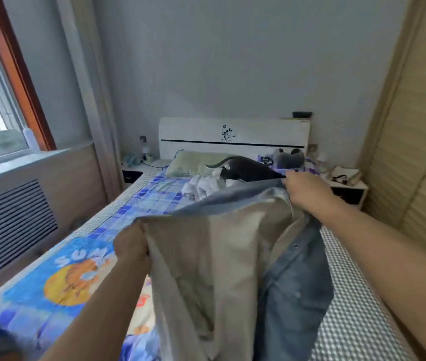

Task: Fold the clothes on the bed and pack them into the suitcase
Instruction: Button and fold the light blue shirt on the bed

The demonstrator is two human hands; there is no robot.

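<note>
Above the bed (50, 269) we hold a denim jacket (292, 295) spread; left hand (132, 247) and right hand (303, 190) each clench its upper edge. Next, we judge, it must lie flat for folding.

Single head cam, wide-angle, at the foot end of the bed (357, 308), facing forward and down along its length toward the headboard (258, 134). Near field is close: both forearms enter from the bottom edge. No second view.
</note>
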